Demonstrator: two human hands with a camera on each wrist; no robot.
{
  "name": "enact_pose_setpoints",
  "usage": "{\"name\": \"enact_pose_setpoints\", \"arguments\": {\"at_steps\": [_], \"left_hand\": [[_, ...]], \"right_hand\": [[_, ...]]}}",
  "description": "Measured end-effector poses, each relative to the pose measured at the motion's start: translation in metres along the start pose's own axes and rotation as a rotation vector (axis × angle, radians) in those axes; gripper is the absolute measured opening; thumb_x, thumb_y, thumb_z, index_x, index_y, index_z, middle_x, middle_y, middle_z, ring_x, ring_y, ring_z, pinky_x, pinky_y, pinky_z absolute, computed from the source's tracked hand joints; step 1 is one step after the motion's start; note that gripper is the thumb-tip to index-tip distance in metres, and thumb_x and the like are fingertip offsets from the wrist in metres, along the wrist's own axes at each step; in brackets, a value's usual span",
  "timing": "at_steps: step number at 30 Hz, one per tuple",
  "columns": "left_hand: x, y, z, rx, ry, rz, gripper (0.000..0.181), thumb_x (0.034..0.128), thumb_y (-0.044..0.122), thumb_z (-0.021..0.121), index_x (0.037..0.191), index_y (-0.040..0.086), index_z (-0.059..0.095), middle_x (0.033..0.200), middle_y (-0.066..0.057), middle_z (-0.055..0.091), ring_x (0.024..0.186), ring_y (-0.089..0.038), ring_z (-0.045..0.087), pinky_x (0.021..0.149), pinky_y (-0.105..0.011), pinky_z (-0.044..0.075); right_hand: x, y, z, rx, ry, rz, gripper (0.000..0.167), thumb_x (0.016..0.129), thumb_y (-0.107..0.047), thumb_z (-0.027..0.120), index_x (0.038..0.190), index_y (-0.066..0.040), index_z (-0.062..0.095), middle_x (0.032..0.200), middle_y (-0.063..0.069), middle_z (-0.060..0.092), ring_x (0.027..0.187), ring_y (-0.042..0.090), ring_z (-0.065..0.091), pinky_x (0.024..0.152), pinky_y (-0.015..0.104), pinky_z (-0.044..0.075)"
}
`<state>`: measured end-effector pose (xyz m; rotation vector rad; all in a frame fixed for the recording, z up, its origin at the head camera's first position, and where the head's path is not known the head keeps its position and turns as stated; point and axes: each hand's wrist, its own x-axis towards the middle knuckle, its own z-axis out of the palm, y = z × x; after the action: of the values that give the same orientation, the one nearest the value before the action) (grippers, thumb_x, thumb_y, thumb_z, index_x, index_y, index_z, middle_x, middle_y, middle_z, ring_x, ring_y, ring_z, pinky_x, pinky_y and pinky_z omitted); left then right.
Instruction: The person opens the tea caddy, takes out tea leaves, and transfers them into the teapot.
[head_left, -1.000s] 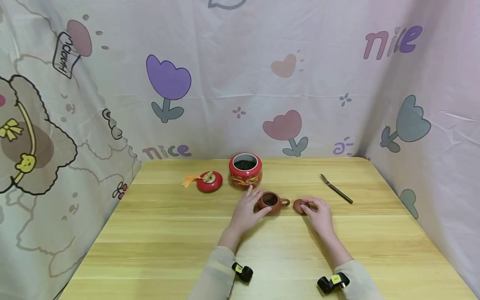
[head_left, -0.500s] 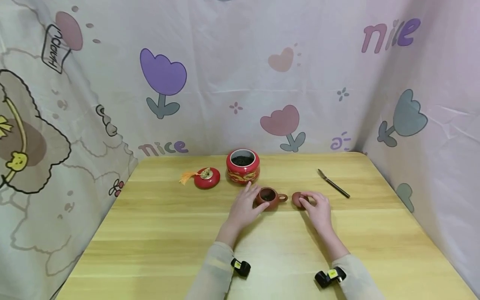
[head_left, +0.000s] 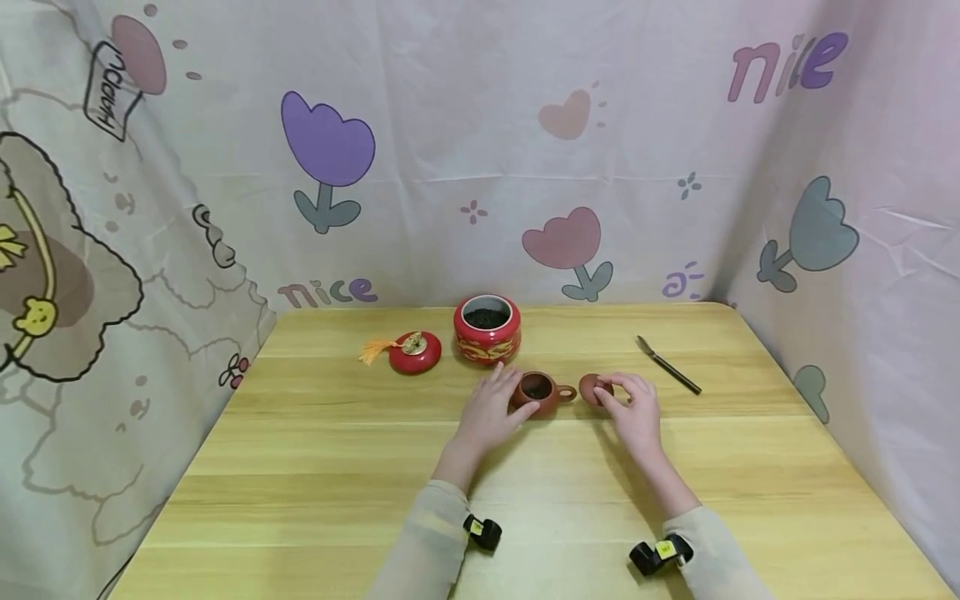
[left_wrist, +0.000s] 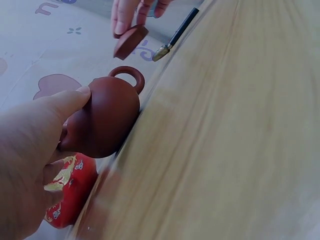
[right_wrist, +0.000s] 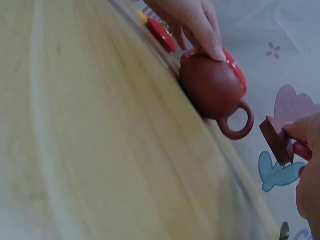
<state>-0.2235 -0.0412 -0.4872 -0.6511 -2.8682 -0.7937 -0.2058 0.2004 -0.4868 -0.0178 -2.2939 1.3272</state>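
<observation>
A small brown clay teapot [head_left: 538,395] stands uncovered on the table, dark contents showing through its opening and its loop handle facing right. My left hand [head_left: 491,414] holds it from the left, thumb on the near side and the other fingers round toward the spout. Just beyond the handle, my right hand [head_left: 636,414] pinches the round clay teapot lid [head_left: 592,389] by its top. From the right wrist view, the lid [right_wrist: 276,140] hangs tilted, apart from the pot. A red jar [head_left: 487,332], open and holding dark tea leaves, stands behind the teapot.
Left of the jar lies its red lid [head_left: 415,353] with an orange tassel. A dark-handled tool with a brass-coloured tip [head_left: 670,365] lies at the right. Patterned cloth [head_left: 450,150] hangs behind and beside the wooden table [head_left: 300,483].
My right hand has lifted the teapot lid slightly and brought it left toward the teapot, tilting it. My left hand stays on the pot. The head view has shifted a little.
</observation>
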Motion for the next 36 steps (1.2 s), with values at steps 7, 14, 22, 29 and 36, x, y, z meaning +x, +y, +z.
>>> {"name": "enact_pose_setpoints", "arguments": {"at_steps": [7, 14, 22, 29, 36], "left_hand": [[-0.001, -0.001, 0.001, -0.01, 0.004, 0.003, 0.071, 0.0949, 0.056, 0.05, 0.147, 0.008, 0.044, 0.154, -0.013, 0.04, 0.149, -0.032, 0.024, 0.12, -0.053, 0.024], [-0.002, -0.001, 0.002, -0.015, 0.013, 0.014, 0.07, 0.095, 0.055, 0.05, 0.146, 0.008, 0.045, 0.153, -0.013, 0.042, 0.149, -0.032, 0.026, 0.119, -0.052, 0.026], [-0.001, -0.001, 0.003, -0.036, 0.016, 0.012, 0.069, 0.095, 0.055, 0.051, 0.145, 0.008, 0.046, 0.153, -0.013, 0.043, 0.15, -0.03, 0.025, 0.12, -0.05, 0.026], [-0.001, -0.001, 0.003, -0.096, 0.015, -0.002, 0.069, 0.0947, 0.053, 0.054, 0.145, 0.007, 0.046, 0.154, -0.014, 0.04, 0.15, -0.031, 0.024, 0.12, -0.051, 0.025], [0.0, 0.001, 0.001, -0.124, 0.015, -0.018, 0.069, 0.0943, 0.051, 0.056, 0.145, 0.006, 0.045, 0.154, -0.014, 0.041, 0.15, -0.032, 0.024, 0.119, -0.052, 0.025]], "right_hand": [[0.003, -0.014, 0.002, 0.009, -0.011, -0.075, 0.022, 0.077, -0.006, 0.079, 0.098, 0.0, 0.074, 0.106, 0.02, 0.07, 0.102, 0.027, 0.05, 0.085, 0.031, 0.034], [0.007, -0.031, 0.008, 0.03, -0.064, -0.063, 0.022, 0.079, -0.008, 0.079, 0.1, -0.003, 0.074, 0.112, 0.018, 0.069, 0.111, 0.028, 0.048, 0.089, 0.034, 0.035], [0.01, -0.041, 0.023, 0.075, -0.092, -0.117, 0.02, 0.079, -0.007, 0.078, 0.098, -0.003, 0.074, 0.107, 0.017, 0.07, 0.108, 0.024, 0.048, 0.089, 0.034, 0.033], [0.009, -0.047, 0.038, 0.094, -0.111, -0.164, 0.018, 0.08, -0.009, 0.078, 0.097, -0.004, 0.075, 0.105, 0.017, 0.07, 0.106, 0.029, 0.049, 0.088, 0.033, 0.033], [0.009, -0.049, 0.05, 0.077, -0.133, -0.166, 0.019, 0.079, -0.009, 0.079, 0.097, -0.004, 0.075, 0.106, 0.016, 0.07, 0.106, 0.031, 0.05, 0.088, 0.037, 0.035]]}}
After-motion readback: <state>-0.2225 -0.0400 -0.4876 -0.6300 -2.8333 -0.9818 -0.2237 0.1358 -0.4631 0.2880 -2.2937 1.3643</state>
